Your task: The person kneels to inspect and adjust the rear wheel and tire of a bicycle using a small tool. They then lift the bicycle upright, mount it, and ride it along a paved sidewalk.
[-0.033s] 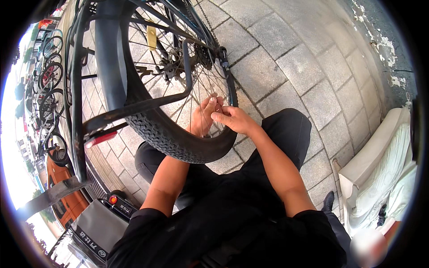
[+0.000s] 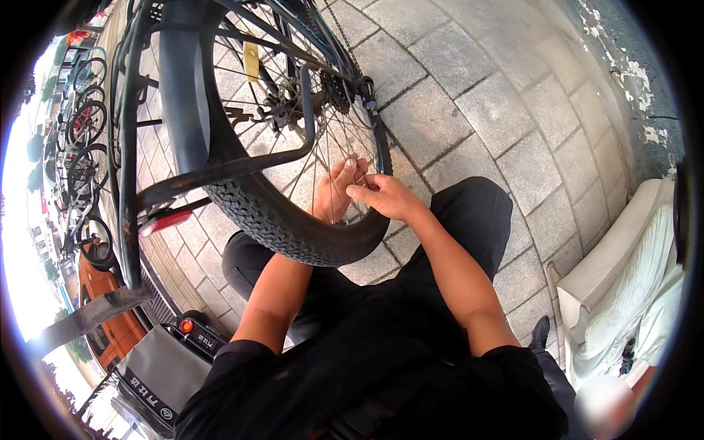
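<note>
A bicycle's rear wheel stands in front of me, with a knobbly black tyre [image 2: 293,238], thin spokes [image 2: 317,158] and a hub [image 2: 282,116]. My left forearm passes behind the tyre, and my left hand [image 2: 334,192] is among the spokes near the rim, its fingers curled and the thumb up. From the right, my right hand [image 2: 390,196] reaches over the rim, thumb and forefinger pinched together against the left fingertips. Both hands are closed beside the spokes. Whatever lies between the fingertips is too small and covered to make out.
Above the wheel are a black mudguard [image 2: 183,95], a bent rack tube [image 2: 242,169] and a red reflector [image 2: 166,222]. A grey bag [image 2: 165,370] is at lower left, a pale couch [image 2: 605,257] at right. Parked bicycles [image 2: 86,121] line the far left. Another person's shoe [image 2: 540,331] shows at lower right.
</note>
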Demonstrator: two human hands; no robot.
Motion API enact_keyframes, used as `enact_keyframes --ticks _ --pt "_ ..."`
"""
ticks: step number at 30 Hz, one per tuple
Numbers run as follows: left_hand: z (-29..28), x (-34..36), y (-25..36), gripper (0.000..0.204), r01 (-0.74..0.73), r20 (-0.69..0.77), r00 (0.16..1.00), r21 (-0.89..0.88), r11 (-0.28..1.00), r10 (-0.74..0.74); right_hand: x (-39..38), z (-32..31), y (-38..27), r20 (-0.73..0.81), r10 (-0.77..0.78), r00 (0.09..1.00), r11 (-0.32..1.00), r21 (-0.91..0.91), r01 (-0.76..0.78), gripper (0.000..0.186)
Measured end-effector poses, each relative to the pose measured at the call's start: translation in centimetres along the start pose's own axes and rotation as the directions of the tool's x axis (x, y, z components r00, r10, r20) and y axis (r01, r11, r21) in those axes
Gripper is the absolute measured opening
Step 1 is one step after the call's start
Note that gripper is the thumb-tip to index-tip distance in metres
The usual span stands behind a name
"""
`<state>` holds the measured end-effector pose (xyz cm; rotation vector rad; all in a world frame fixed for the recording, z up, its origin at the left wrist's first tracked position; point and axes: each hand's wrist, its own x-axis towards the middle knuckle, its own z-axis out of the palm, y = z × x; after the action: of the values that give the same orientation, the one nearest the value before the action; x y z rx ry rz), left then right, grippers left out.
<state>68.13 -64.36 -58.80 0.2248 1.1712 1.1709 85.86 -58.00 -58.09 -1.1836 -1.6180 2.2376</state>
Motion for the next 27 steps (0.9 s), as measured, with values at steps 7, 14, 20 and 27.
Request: enact_keyframes --ticks 7,14,20,27 --pt "-0.3 -0.7 -0.2 0.041 0.000 -0.093 0.996 -0.035 0.999 -0.003 -0.6 1.4 -1.2 -0.119 -0.070 0.990 0.987 -0.154 0.051 0.072" --pt "-2.3 -4.7 4.5 0.038 0.047 -0.070 0.996 -0.127 0.991 -0.056 -3.5 4.7 -10.0 -0.061 0.013 0.998 0.985 0.175 -0.002 0.067" --pt "1.3 -7.8 10.4 0.055 0.085 -0.040 0.996 0.052 0.995 -0.082 -2.4 4.2 -9.5 -0.180 -0.047 0.983 0.983 0.166 0.077 0.063" --pt "-1.5 -3.1 0.7 0.070 -0.016 -0.176 0.982 0.265 0.964 0.065 -1.2 2.4 -2.2 -0.062 0.000 0.998 0.982 0.186 0.012 0.056"
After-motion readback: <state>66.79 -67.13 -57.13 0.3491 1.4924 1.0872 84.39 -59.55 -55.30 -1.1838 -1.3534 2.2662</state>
